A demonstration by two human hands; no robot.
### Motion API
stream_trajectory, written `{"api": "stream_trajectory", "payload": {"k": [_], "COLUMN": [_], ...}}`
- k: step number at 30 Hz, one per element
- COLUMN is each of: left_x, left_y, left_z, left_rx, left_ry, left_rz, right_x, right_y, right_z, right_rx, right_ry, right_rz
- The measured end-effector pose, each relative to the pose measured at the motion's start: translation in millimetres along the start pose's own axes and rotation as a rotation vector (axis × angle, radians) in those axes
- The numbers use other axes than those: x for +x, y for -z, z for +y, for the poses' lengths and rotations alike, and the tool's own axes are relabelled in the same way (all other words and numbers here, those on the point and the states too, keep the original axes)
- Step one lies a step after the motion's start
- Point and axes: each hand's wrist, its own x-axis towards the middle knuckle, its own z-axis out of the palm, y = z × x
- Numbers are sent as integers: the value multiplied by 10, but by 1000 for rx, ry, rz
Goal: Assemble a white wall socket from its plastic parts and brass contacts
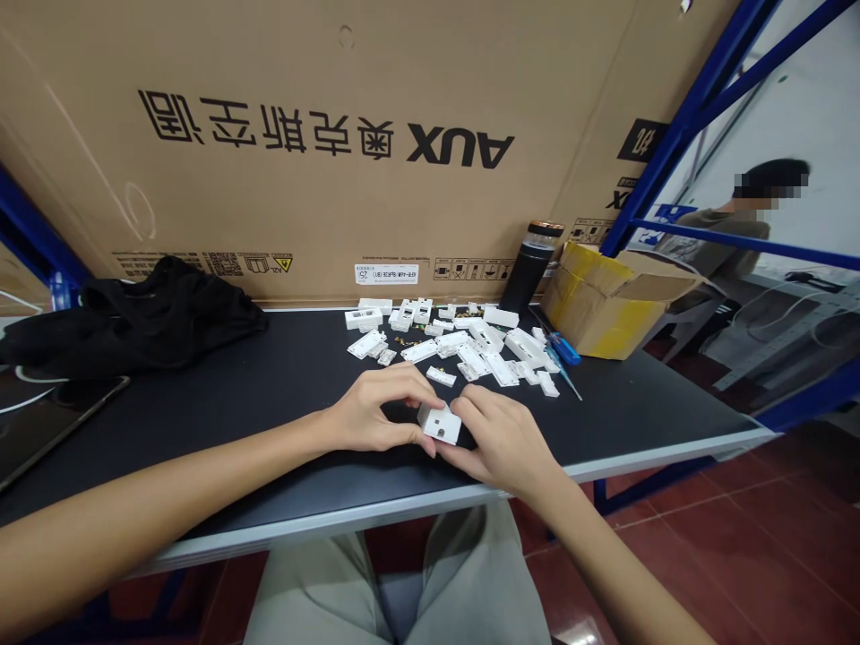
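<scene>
1. One white housing [442, 425] is near the front edge of the tabletop [269, 430].
2. My left hand [384, 408] and right hand [505, 439] hold it, fingers curled partly closed; I'd press evenly to prevent twisting.
3. Beyond lie loose white parts [453, 342]; I'd keep clear.

White casing [448, 422], black tabletop [296, 381]
I see black lettering [460, 146] across brown cardboard [269, 54], a blue screwdriver handle [565, 350], yellow tape [614, 339] on a tan box [579, 309], red floor tiles [759, 528].

Blk table [269, 381] w/ silver edge; blue frame [680, 134] L & R; lg cardboard [302, 206] behind; red tile flr [759, 537]; wht wall [826, 107] far R.
</scene>
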Motion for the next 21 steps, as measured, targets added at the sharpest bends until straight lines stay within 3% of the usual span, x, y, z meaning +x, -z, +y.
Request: {"api": "stream_trajectory", "payload": {"k": [6, 13, 16, 21], "left_x": [9, -15, -28, -84], "left_y": [11, 13, 61, 174], "left_z": [0, -48, -98, -236], "left_rx": [6, 87, 109, 185], "left_ry": [-111, -209, -186, -18], "left_rz": [-23, -52, -85, -190], "right_x": [6, -59, -76, -73], "right_y": [-1, -60, -74, -94], "right_z": [-16, -6, 13, 65], "right_rx": [-29, 83, 153, 271], "right_ry": [70, 34, 29, -5], "right_rz": [71, 97, 67, 35]}}
